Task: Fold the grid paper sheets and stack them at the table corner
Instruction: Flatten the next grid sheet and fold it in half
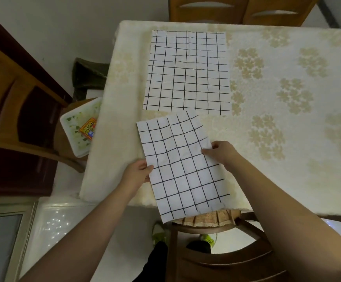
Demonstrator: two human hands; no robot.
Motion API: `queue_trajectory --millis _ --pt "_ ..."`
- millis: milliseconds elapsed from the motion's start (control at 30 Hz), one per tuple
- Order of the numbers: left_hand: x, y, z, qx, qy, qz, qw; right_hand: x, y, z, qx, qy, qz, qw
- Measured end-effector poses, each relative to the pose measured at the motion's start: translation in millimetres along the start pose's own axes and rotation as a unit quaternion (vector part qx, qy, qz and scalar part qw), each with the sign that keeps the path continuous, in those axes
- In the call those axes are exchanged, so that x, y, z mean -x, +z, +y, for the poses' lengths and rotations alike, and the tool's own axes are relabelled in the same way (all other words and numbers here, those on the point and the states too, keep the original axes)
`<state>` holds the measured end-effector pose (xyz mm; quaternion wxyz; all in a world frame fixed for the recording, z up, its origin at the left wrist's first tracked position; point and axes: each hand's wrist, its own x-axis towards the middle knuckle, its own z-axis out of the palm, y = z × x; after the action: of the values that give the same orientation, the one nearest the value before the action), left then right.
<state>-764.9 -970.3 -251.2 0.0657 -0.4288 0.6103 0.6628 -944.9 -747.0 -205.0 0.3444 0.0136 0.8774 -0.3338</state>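
A white grid paper sheet with black lines lies tilted over the near edge of the table, its lower end hanging past the edge. My left hand pinches its left edge with thumb on top. My right hand pinches its right edge near a crease. A second grid paper sheet lies flat and unfolded farther back near the table's far left corner.
The table wears a cream floral cloth. Wooden chairs stand at the far side, at the left and right below me. A white tray with a small orange packet sits on the left chair seat.
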Motion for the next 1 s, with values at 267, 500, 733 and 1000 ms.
queue_trajectory --millis 267,500,733,1000 --pt "10 -11 11 0.005 0.019 -0.021 1.000 21 -12 20 -0.144 0.009 -0.080 0.986" --pt "24 -21 24 0.000 0.044 -0.069 0.997 41 -21 24 -0.210 0.000 -0.111 0.971" --pt "50 -27 57 0.017 0.135 -0.052 0.989 66 -30 21 -0.210 -0.121 -0.022 0.970" --pt "68 -37 105 -0.274 0.281 0.021 0.919 101 -54 -6 -0.098 -0.229 0.074 0.966"
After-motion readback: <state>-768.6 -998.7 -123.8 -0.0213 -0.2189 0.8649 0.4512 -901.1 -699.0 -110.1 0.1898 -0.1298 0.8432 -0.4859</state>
